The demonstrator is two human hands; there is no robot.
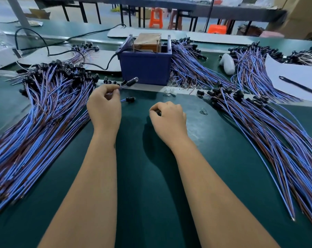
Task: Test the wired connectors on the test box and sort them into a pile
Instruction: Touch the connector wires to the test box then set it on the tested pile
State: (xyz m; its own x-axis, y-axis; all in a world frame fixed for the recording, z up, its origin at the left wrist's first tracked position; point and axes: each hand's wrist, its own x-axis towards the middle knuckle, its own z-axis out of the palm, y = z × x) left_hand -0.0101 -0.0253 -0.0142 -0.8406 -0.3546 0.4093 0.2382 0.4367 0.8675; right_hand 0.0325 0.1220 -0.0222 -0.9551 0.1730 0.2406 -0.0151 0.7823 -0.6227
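The blue test box (145, 66) stands at the back middle of the green bench, with brown blocks and copper rods in its top. My left hand (105, 106) pinches the wire of a black connector (131, 82), held blurred in the air just in front of the box's lower left corner. A second black connector (130, 99) with a short blue wire lies on the mat beside that hand. My right hand (167, 117) hovers over the mat with curled fingers; what it holds, if anything, is hidden. Large piles of blue and brown wired connectors lie left (44, 111) and right (259, 122).
A black cable (107, 65) runs from the box to the left. A white sheet (294, 77) with a black pen (298, 85) lies at the right, and a white handheld tool (227, 63) behind it. Small clear bulbs (169, 93) lie near the box. Orange stools stand beyond the bench.
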